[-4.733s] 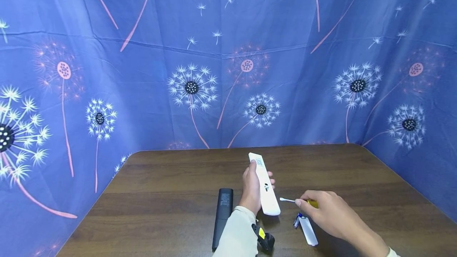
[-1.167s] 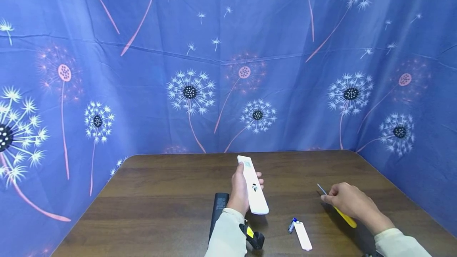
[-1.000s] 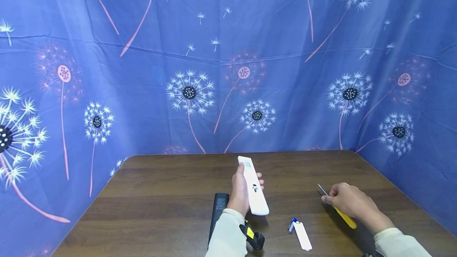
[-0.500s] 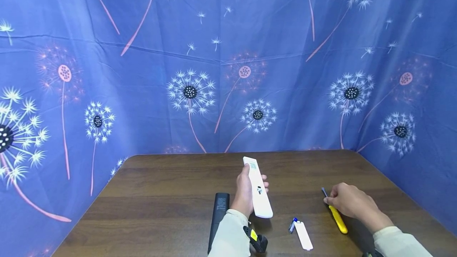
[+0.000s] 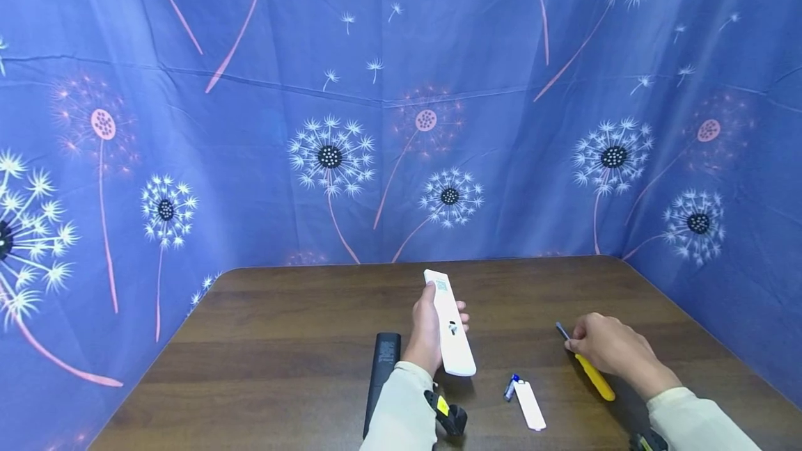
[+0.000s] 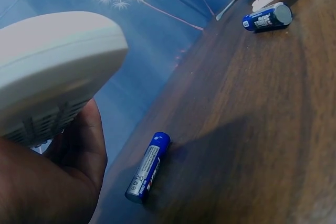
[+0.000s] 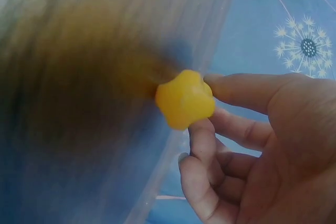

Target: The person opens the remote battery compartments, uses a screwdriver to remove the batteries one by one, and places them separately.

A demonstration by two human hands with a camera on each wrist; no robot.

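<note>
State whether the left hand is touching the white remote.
Touching. The head view shows the left hand gripping the white remote, thumb along one edge and fingertips showing past the other.

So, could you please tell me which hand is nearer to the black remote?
Left: the left hand is just right of the black remote, gripping the white remote; the right hand is farther right, at the yellow screwdriver.
</note>
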